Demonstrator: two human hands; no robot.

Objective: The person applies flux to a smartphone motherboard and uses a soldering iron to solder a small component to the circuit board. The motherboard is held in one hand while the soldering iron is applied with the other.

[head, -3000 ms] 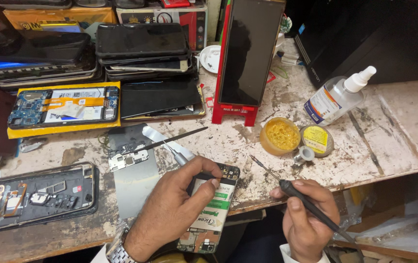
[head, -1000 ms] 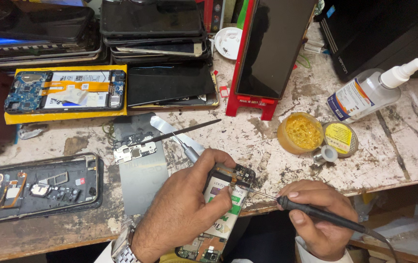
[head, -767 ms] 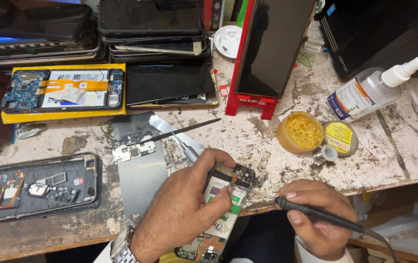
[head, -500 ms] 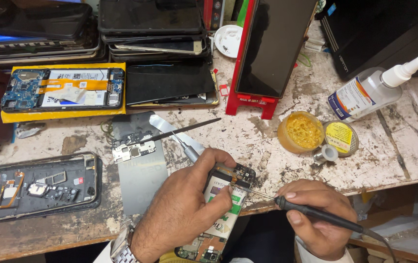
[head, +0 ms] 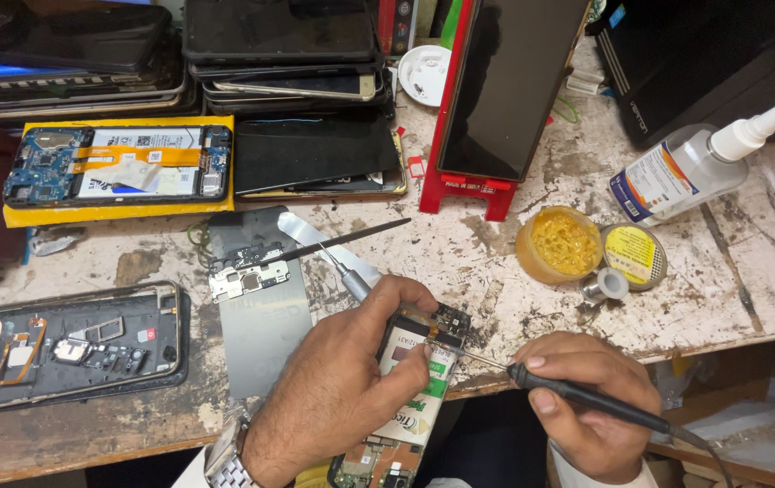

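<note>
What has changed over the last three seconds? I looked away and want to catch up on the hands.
The right hand brought the soldering iron in and leftward, so its tip now sits at the top end of the opened phone. The left hand kept its grip on that phone, shifting slightly. The yellow flux tub, spray bottle and other phones on the bench stayed put.

opened phone (head: 410, 389) — gripped, black soldering iron (head: 577, 398) — tip touching

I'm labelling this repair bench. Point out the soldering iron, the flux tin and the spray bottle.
Soldering iron (head: 586, 398), head view, on its black handle in the right hand.
Flux tin (head: 561, 244), head view, on the yellow paste inside.
Spray bottle (head: 676, 176), head view, on its clear labelled body.
</note>
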